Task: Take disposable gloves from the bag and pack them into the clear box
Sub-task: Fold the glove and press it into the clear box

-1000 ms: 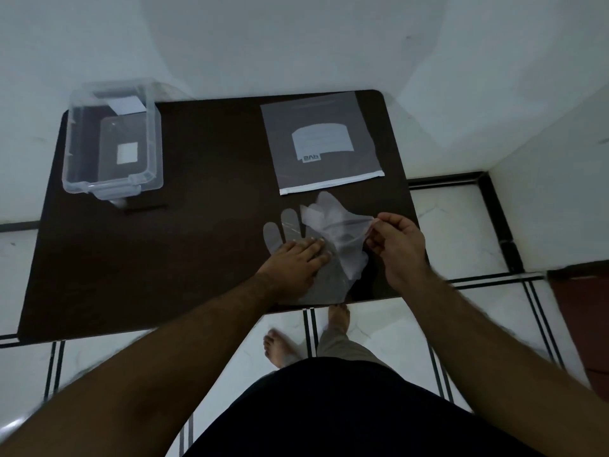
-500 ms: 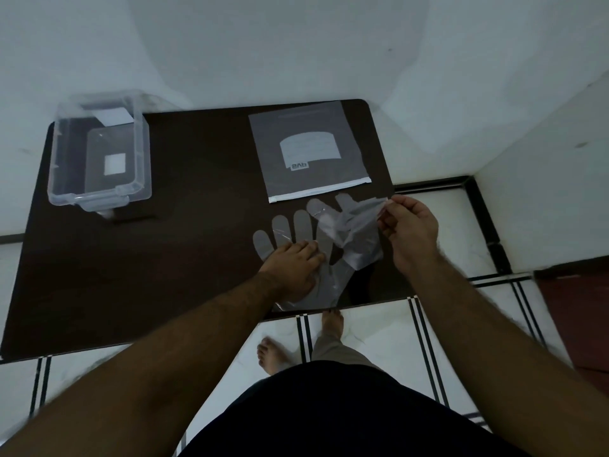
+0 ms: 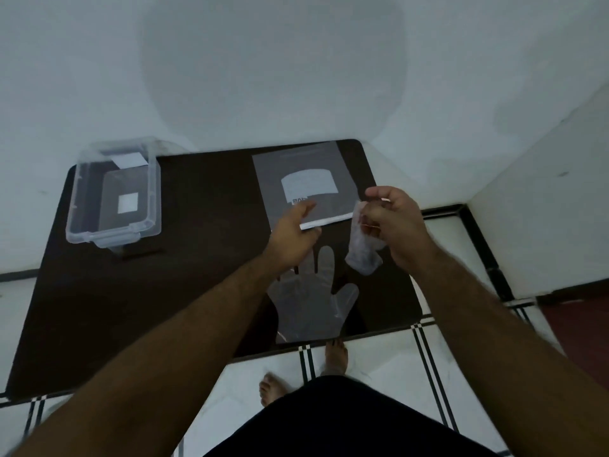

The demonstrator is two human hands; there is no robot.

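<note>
A grey zip bag (image 3: 306,166) lies flat at the far right of the dark table (image 3: 184,291). My left hand (image 3: 293,232) rests on the bag's near white edge, fingers apart. My right hand (image 3: 392,219) hovers just right of the bag, pinching a crumpled clear glove (image 3: 362,252) that hangs down from it. A second clear glove (image 3: 309,301) lies flat on the table near the front edge, fingers pointing away from me. The clear box (image 3: 112,196) stands uncovered at the far left of the table; through its bottom a white label shows.
White walls meet behind the table and on the right. A tiled floor with dark stripes (image 3: 425,367) shows in front of the table. My bare feet (image 3: 336,354) stand just below the table's front edge.
My left hand left the flat glove and moved up to the bag's edge. My right hand lifted the other glove off the table, up and to the right.
</note>
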